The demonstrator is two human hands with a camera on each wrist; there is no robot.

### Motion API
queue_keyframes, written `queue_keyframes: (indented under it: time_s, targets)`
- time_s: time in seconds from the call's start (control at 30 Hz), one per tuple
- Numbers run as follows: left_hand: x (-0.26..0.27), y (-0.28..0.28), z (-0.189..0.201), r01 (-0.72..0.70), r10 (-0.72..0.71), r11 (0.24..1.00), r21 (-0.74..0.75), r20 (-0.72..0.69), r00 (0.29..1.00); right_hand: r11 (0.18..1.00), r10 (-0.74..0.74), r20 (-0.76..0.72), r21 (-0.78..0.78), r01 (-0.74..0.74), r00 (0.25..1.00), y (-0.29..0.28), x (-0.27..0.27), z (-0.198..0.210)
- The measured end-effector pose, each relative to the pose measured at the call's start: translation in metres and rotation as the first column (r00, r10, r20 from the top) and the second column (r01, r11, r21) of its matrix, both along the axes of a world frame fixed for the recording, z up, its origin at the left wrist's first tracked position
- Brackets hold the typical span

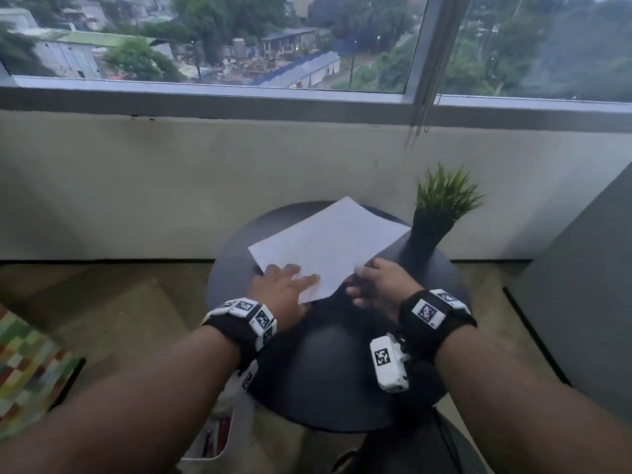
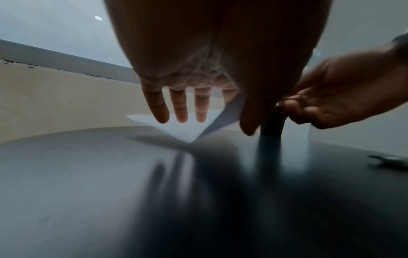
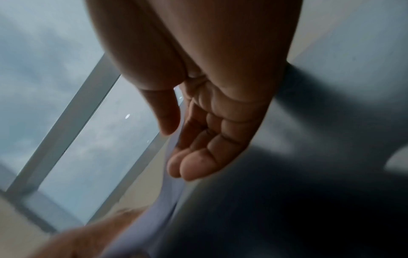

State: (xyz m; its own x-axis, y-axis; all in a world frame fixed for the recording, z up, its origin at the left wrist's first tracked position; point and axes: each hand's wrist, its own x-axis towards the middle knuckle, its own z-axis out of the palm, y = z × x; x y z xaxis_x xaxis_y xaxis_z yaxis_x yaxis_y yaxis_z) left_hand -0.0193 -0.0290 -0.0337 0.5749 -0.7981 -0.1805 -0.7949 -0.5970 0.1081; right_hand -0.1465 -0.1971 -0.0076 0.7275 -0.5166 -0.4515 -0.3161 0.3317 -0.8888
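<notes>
A white sheet of paper [image 1: 328, 241] lies askew on a round dark table [image 1: 325, 364]. My left hand [image 1: 284, 285] is over the sheet's near left corner with its fingers [image 2: 180, 108] straight and spread, the thumb lying on the paper. My right hand [image 1: 372, 285] is at the near right edge with curled fingers. In the right wrist view the paper [image 3: 170, 200] runs up between the thumb and fingers of that hand [image 3: 198, 136], which pinch it loosely. In the left wrist view that edge of the sheet [image 2: 220, 120] is lifted off the table.
A black vase [image 1: 424, 241] with a green grass plant [image 1: 441, 200] stands on the table's far right, close to my right hand. Behind are a pale wall and a window. A grey panel [image 1: 581, 302] rises at the right, and a colourful patterned cushion [image 1: 27, 364] lies low left.
</notes>
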Motion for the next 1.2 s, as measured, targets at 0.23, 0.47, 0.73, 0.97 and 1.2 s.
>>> queue_keyframes:
  time_s: [0.23,0.47,0.73,0.97,1.2]
  targets:
    - [0.048,-0.027,-0.001,0.031,-0.027,0.991,0.133,-0.035,0.999,0.092,0.246,-0.903,-0.340,-0.936,0.352,-0.023,-0.033,-0.006]
    - [0.088,-0.047,-0.005,0.060,-0.047,0.992,0.115,-0.115,0.992,0.060,0.301,-0.851,-0.433,-0.899,0.430,-0.048,-0.026,-0.007]
    - [0.125,-0.073,-0.011,0.155,-0.133,0.978,0.142,-0.153,0.979,0.095,0.196,-0.784,-0.582,-0.807,0.589,-0.105,0.034,-0.024]
    - [0.139,-0.055,-0.017,-0.055,0.052,0.999,0.000,-0.307,0.950,0.018,0.032,-0.835,-0.548,-0.836,0.549,-0.127,0.069,-0.006]
    - [0.110,0.006,-0.026,-0.064,0.104,0.980,0.188,-0.209,0.972,-0.123,0.187,-0.886,-0.449,-0.885,0.424,-0.035,0.028,-0.033]
